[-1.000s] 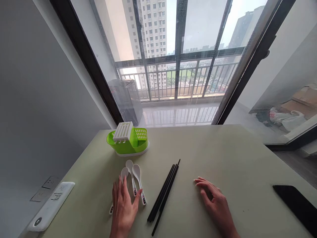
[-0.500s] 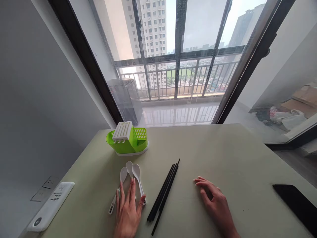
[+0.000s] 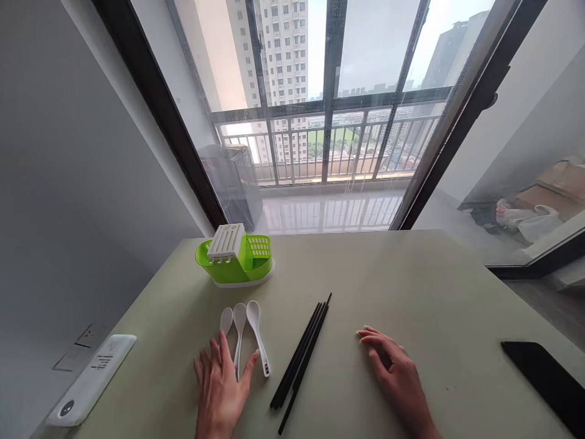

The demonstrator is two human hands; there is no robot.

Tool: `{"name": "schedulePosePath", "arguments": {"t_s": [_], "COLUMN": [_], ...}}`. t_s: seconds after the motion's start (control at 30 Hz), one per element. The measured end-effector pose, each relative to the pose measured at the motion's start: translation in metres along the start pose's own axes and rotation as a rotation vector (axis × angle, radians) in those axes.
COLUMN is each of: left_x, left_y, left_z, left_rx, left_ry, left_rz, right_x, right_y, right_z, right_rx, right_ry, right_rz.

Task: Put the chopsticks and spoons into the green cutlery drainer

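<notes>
Three white spoons (image 3: 247, 332) lie side by side on the pale green table (image 3: 411, 286), bowls pointing away from me. My left hand (image 3: 222, 390) lies flat and open over their handles, fingers spread. To the right, several black chopsticks (image 3: 301, 360) lie in a slanted bundle. My right hand (image 3: 393, 375) rests on the table right of the chopsticks, fingers stretched out and holding nothing. A green cutlery holder (image 3: 237, 262) with a white slotted insert stands at the table's far left.
A black phone (image 3: 543, 381) lies at the table's right edge. A white power strip (image 3: 94, 378) sits by the wall at left, near a wall socket (image 3: 89, 335). Behind the table is a large window with a balcony railing.
My left hand slid back toward me along the spoon handles. The spoons now lie straighter and closer together, bowls lined up. The right hand has stayed put.
</notes>
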State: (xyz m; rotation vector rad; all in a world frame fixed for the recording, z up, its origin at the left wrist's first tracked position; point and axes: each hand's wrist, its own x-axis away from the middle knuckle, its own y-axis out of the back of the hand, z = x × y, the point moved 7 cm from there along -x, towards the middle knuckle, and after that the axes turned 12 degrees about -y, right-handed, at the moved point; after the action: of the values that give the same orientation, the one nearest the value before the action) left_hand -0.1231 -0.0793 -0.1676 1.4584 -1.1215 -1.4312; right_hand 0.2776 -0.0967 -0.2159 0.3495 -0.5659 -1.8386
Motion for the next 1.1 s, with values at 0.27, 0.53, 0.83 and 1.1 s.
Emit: {"name": "schedulePosePath", "arguments": {"t_s": [0.27, 0.53, 0.83, 1.1], "left_x": [-0.006, -0.016, -0.019, -0.023], "left_y": [-0.001, -0.008, -0.01, 0.009], "left_z": [-0.001, -0.028, -0.02, 0.001], "left_rx": [0.023, -0.065, -0.039, -0.171], "left_ry": [-0.043, -0.098, -0.12, -0.015], "left_rz": [0.026, 0.013, 0.019, 0.102], "right_x": [0.0, 0.001, -0.001, 0.0], "right_y": [-0.001, 0.002, 0.001, 0.0], "right_z": [-0.002, 0.001, 0.0, 0.0], "right_rx": [-0.009, -0.003, -0.017, -0.025], "right_ry": [-0.006, 0.006, 0.006, -0.017], "right_rz": [0.001, -0.017, -0.02, 0.003]}}
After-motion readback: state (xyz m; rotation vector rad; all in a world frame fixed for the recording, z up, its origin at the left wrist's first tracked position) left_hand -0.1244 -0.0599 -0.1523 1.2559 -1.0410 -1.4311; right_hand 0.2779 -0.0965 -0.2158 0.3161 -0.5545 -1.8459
